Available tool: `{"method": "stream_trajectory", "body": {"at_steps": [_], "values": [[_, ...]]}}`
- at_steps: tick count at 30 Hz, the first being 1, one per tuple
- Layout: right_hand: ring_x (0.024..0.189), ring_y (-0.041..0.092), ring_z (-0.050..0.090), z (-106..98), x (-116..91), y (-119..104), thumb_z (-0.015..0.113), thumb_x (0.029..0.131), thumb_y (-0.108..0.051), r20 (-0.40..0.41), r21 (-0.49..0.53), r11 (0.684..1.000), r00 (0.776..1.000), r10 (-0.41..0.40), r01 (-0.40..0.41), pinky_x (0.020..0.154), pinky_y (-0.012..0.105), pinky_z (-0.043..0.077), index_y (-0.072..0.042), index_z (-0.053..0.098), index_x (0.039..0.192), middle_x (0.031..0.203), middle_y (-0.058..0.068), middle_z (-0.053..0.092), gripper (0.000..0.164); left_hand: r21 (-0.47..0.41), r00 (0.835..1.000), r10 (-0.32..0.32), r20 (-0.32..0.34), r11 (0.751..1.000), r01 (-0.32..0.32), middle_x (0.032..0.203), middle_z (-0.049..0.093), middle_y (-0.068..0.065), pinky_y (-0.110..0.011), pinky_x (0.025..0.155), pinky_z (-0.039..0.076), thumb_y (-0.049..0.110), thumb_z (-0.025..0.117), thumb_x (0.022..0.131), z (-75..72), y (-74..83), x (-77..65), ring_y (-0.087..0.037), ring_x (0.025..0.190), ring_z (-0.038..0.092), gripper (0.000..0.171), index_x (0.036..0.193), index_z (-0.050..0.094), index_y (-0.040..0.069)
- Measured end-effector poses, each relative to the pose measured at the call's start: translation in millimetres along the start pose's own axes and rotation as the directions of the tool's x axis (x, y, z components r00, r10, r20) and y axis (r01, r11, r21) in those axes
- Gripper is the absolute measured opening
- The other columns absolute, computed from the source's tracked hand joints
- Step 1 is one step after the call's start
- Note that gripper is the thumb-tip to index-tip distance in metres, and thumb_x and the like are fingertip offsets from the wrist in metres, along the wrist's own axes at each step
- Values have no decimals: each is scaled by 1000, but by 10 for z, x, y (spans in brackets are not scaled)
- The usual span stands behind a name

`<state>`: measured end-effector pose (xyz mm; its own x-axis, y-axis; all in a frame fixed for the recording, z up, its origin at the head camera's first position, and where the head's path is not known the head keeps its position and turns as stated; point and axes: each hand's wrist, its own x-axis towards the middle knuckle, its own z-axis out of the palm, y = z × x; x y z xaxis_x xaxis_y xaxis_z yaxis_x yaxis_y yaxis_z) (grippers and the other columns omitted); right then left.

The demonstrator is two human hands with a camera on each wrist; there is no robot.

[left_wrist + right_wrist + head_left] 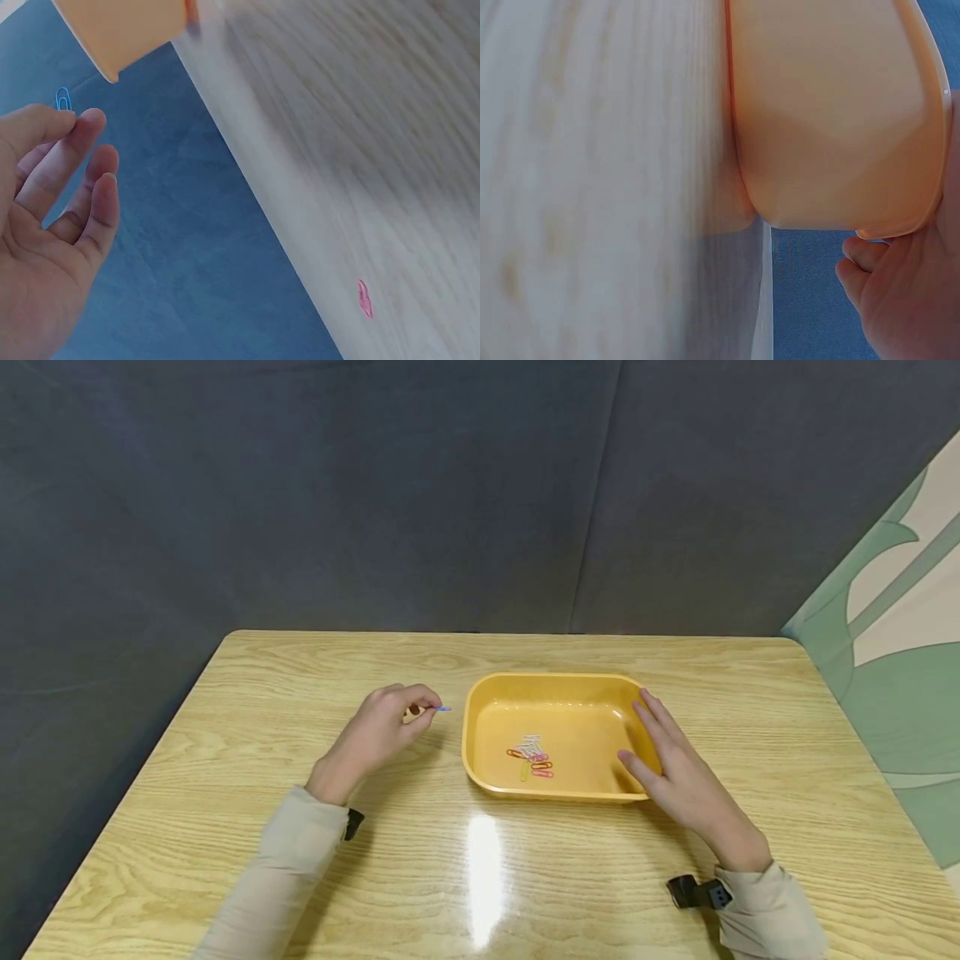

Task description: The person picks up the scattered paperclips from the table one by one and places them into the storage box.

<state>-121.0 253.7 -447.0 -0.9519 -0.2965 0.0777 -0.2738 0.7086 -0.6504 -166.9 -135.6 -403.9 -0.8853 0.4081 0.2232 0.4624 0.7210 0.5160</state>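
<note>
My left hand (386,727) pinches a blue paper clip (64,98) between thumb and index finger, left of the yellow tray (555,795). The clip points toward the tray's left wall, apart from it. My right hand (678,772) rests over the tray's right rim, thumb and index finger reaching inside, fingers fairly straight. Two fingertips (851,274) show outside the rim in the right wrist view. Several paper clips (534,758) in white, red, pink and yellow lie in a loose cluster on the tray's floor, toward its left side.
A pink paper clip (365,298) lies on the wooden table (360,893) in the left wrist view. Behind the table hangs a dark blue curtain (420,510). A patterned green and cream surface (900,693) stands on the right.
</note>
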Motion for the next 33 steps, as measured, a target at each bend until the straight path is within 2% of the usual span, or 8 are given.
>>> {"method": "stream_trajectory", "body": {"at_steps": [8, 14, 20, 24, 33], "values": [[152, 42, 10, -5, -3, -10, 57, 101, -27, 1, 4, 1000, 1000, -1, 1, 115, 67, 19, 2, 16, 157, 167, 16, 5, 76, -18, 1000, 27, -14, 999, -27, 96, 74, 0, -32, 75, 54, 10, 68, 92, 50, 93, 39, -18, 87, 64, 9, 98, 75, 11], [152, 42, 11, -13, -7, -20, 58, 100, -28, -1, 2, 1000, 1000, -1, 1, 115, 67, 19, 1, 16, 157, 167, 16, 6, 76, -45, 997, 73, -27, 996, -74, 90, 73, 1, -34, 76, 55, 8, 69, 89, 113, 159, 75, -17, 85, 63, 7, 94, 74, 10], [152, 41, 10, -5, -9, -12, 58, 101, -29, 0, -3, 1000, 1000, 3, -3, 115, 67, 19, 1, 16, 157, 167, 15, 5, 76, -54, 994, 107, -26, 993, -109, 86, 72, 3, -30, 72, 49, 8, 69, 87, 163, 222, 127, -18, 83, 61, 4, 89, 73, 9], [152, 42, 10, 2, -9, -2, 57, 101, -28, -1, -5, 1000, 1000, 3, -3, 114, 68, 20, 2, 15, 157, 167, 15, 5, 75, -61, 994, 105, -12, 993, -105, 88, 73, 2, -28, 74, 48, 6, 69, 87, 198, 260, 152, -21, 85, 61, 5, 89, 72, 9], [152, 43, 10, 15, -2, 8, 57, 101, -28, -3, 7, 1000, 1000, 3, -3, 113, 69, 19, 3, 16, 156, 167, 16, 4, 76, -76, 994, 95, 49, 993, -91, 91, 72, 4, -29, 79, 51, 6, 69, 87, 277, 330, 174, -17, 89, 60, 6, 91, 71, 9]]}}
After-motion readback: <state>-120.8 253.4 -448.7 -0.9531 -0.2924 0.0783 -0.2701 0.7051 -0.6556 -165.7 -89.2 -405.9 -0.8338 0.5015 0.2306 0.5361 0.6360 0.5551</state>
